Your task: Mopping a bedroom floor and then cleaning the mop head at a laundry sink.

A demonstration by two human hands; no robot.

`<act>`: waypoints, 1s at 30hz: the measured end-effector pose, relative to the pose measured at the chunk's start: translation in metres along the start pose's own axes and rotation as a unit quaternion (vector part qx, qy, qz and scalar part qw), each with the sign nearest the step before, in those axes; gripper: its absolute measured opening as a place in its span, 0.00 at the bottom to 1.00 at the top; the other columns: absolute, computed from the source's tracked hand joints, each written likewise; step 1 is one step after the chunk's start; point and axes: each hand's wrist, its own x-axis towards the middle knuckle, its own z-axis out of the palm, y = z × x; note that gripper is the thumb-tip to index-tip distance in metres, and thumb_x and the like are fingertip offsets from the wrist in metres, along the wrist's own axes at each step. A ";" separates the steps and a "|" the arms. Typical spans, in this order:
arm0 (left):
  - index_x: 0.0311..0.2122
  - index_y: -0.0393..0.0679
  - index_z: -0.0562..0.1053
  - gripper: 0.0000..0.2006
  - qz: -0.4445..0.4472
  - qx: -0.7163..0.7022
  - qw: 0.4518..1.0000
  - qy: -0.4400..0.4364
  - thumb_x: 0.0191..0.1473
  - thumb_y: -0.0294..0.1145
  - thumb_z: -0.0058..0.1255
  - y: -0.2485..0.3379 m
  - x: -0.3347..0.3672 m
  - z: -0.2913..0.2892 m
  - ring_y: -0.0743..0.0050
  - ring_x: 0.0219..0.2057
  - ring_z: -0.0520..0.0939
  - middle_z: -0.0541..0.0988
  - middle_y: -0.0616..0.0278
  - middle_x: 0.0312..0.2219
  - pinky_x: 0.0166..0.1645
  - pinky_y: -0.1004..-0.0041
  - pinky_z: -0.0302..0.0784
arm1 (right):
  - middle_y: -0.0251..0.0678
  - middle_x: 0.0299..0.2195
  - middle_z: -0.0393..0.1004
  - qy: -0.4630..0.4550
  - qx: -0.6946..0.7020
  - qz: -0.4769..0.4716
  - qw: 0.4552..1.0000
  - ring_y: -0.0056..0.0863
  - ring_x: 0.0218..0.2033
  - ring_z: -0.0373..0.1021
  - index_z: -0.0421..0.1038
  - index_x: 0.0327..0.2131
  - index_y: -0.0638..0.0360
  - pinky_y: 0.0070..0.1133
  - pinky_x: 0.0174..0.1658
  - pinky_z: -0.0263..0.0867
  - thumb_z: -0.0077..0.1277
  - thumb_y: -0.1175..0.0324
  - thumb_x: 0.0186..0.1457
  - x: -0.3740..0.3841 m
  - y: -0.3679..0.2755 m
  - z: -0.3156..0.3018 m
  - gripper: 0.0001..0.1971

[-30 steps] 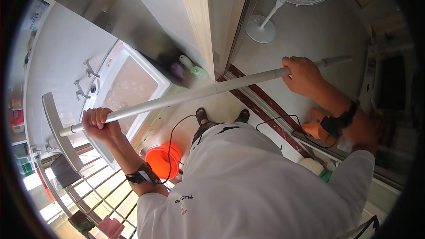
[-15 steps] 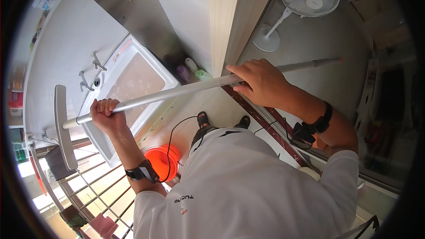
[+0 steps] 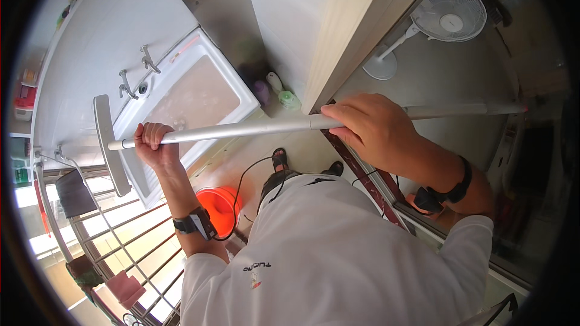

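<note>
Narrow, tiled wash space is opening, past a wooden door frame (image 3: 356, 30), onto a dimmer room at the right. Someone wearing a pale shirt (image 3: 338, 253) and dark sandals (image 3: 280, 158) is standing on the pale floor (image 3: 311, 157), seen from above. Across the body, at about chest level in the view, a silver pole (image 3: 254, 127) is running nearly level from left to right. Its left end is joining a long, flat head (image 3: 107, 136), which is standing crosswise to it; its right end is reaching over the dimmer room.

Near the flat head, the left hand (image 3: 157, 148) is grasping the pole, fingers curling firmly around it. Farther along, the right hand (image 3: 374, 125) is grasping it too, with straighter fingers; how tightly, one cannot tell. Both wrists are wearing dark bands (image 3: 194, 223).

Beyond the pole, at the left, a white sink (image 3: 232, 75) is sitting below two taps (image 3: 148, 60). Bottles (image 3: 261, 92) are standing just beside its far corner. An orange bucket (image 3: 232, 202) is resting on the floor near the left forearm. Farther left, a pink cloth (image 3: 125, 290) is hanging by metal bars (image 3: 121, 247). In the dimmer room, a white fan (image 3: 450, 12) is standing.
</note>
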 end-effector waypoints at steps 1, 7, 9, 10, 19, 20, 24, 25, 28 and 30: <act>0.12 0.52 0.55 0.21 0.007 0.000 1.000 -0.011 0.56 0.29 0.42 0.003 -0.005 0.005 0.83 0.08 0.56 0.54 0.74 0.07 0.16 0.79 0.58 | 0.37 0.32 0.76 -0.011 0.004 0.011 1.000 0.39 0.34 0.73 0.73 0.40 0.61 0.33 0.36 0.68 0.59 0.70 0.50 0.000 -0.004 -0.007 0.13; 0.14 0.55 0.54 0.20 0.021 0.012 0.999 0.025 0.57 0.33 0.42 0.000 -0.017 -0.001 0.83 0.09 0.54 0.53 0.75 0.08 0.18 0.78 0.56 | 0.46 0.19 0.75 -0.313 -0.045 0.202 0.927 0.47 0.25 0.75 0.72 0.29 0.65 0.34 0.30 0.69 0.64 0.58 0.42 -0.027 0.029 -0.030 0.19; 0.15 0.55 0.53 0.20 0.013 0.032 0.999 0.039 0.58 0.34 0.42 -0.004 -0.017 -0.007 0.83 0.10 0.54 0.51 0.76 0.09 0.19 0.77 0.56 | 0.46 0.17 0.74 -0.327 -0.003 0.239 0.914 0.41 0.21 0.73 0.72 0.24 0.67 0.31 0.28 0.68 0.65 0.57 0.42 -0.048 0.038 -0.010 0.20; 0.15 0.55 0.53 0.20 0.024 0.057 0.997 0.041 0.58 0.35 0.43 -0.003 -0.023 -0.009 0.83 0.10 0.55 0.50 0.75 0.09 0.19 0.76 0.57 | 0.45 0.17 0.73 -0.347 0.013 0.264 0.900 0.35 0.19 0.72 0.72 0.22 0.68 0.30 0.28 0.67 0.64 0.56 0.42 -0.052 0.045 0.004 0.21; 0.22 0.52 0.58 0.13 0.125 0.189 0.960 0.167 0.55 0.38 0.46 0.053 -0.049 -0.021 0.73 0.20 0.66 0.60 0.70 0.15 0.30 0.69 0.67 | 0.36 0.19 0.73 -0.434 0.165 0.246 0.851 0.22 0.20 0.70 0.74 0.27 0.66 0.27 0.25 0.65 0.65 0.55 0.47 -0.031 0.066 0.095 0.21; 0.21 0.52 0.58 0.14 0.118 0.168 0.960 0.191 0.55 0.37 0.46 0.067 -0.051 -0.036 0.74 0.19 0.66 0.60 0.71 0.15 0.30 0.69 0.67 | 0.34 0.21 0.75 -0.457 0.215 0.299 0.810 0.25 0.21 0.72 0.74 0.29 0.65 0.28 0.25 0.66 0.65 0.56 0.46 -0.021 0.058 0.094 0.19; 0.18 0.53 0.56 0.16 0.120 0.076 0.966 0.215 0.54 0.37 0.46 0.133 -0.064 -0.123 0.76 0.18 0.67 0.59 0.72 0.13 0.29 0.71 0.69 | 0.36 0.19 0.75 -0.498 0.181 0.273 0.803 0.28 0.21 0.73 0.74 0.28 0.65 0.30 0.26 0.67 0.65 0.54 0.47 -0.005 0.043 0.105 0.20; 0.17 0.54 0.56 0.17 0.119 0.032 0.973 0.196 0.54 0.37 0.47 0.145 -0.062 -0.137 0.76 0.18 0.67 0.59 0.73 0.12 0.28 0.71 0.69 | 0.40 0.19 0.74 -0.484 0.123 0.252 0.829 0.33 0.21 0.74 0.74 0.27 0.64 0.31 0.26 0.67 0.63 0.52 0.47 -0.016 0.045 0.109 0.21; 0.17 0.51 0.58 0.16 0.140 0.034 0.956 0.254 0.53 0.37 0.47 0.175 -0.071 -0.176 0.72 0.20 0.70 0.63 0.70 0.15 0.30 0.69 0.72 | 0.47 0.19 0.73 -0.452 0.020 0.195 0.870 0.43 0.22 0.74 0.75 0.25 0.64 0.34 0.27 0.68 0.60 0.50 0.48 0.005 0.003 0.121 0.22; 0.21 0.47 0.63 0.12 0.167 0.053 0.941 0.290 0.53 0.38 0.46 0.196 -0.086 -0.199 0.66 0.25 0.73 0.67 0.65 0.20 0.35 0.66 0.74 | 0.50 0.19 0.73 -0.424 -0.021 0.153 0.892 0.48 0.24 0.74 0.75 0.24 0.64 0.36 0.28 0.68 0.59 0.49 0.49 0.017 -0.020 0.134 0.22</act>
